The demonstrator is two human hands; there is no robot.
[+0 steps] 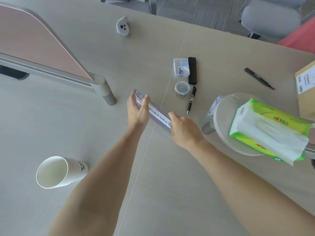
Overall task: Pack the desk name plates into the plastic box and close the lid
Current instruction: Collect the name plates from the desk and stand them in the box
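Note:
A long desk name plate [157, 114], white with a blue border and printed characters, lies slantwise near the table's middle seam. My left hand [138, 110] wraps its far left end, thumb on one side and fingers on the other. My right hand [185, 129] covers the near right end, with the thumb on the plate's face and the fingers hidden. A small clear plastic box [181, 68] with its lid shut sits beyond the plate; small items show inside.
Behind the plate are a black remote [192, 70], a paper-clip tub [182, 90] and a pen [191, 100]. A tissue pack [269, 132] rests on a round clear stand [221, 116] at right. A paper cup [52, 172] lies at left. A partition [42, 46] stands far left.

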